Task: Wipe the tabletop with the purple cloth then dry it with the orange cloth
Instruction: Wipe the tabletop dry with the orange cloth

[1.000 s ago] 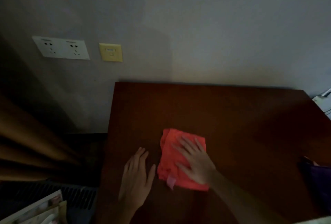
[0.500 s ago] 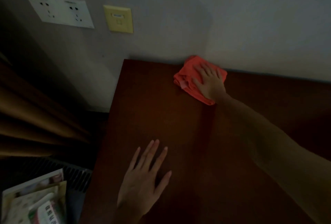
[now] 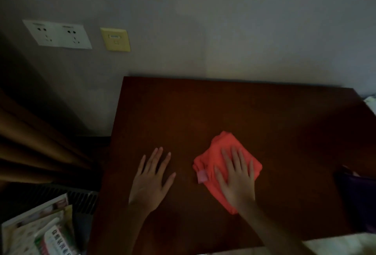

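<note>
The folded orange cloth [image 3: 220, 154] lies on the dark brown wooden tabletop [image 3: 203, 108], right of the middle and toward the near side. My right hand [image 3: 237, 175] presses flat on the cloth with fingers spread, covering its near half. A small pale tag sticks out at the cloth's left edge. My left hand [image 3: 151, 179] rests flat on the bare wood to the left of the cloth, fingers apart, holding nothing. The purple cloth [image 3: 360, 191] is a dark heap at the table's right edge, partly cut off by the frame.
The table's far edge meets a grey wall with white sockets [image 3: 59, 34] and a yellow wall plate [image 3: 116, 39]. Brown curtains [image 3: 30, 148] hang on the left. Packets and papers [image 3: 40, 232] sit low at the bottom left, beside the table.
My right hand has dragged the orange cloth from the table's far edge by the wall back toward me. My left hand stays flat on the wood.
</note>
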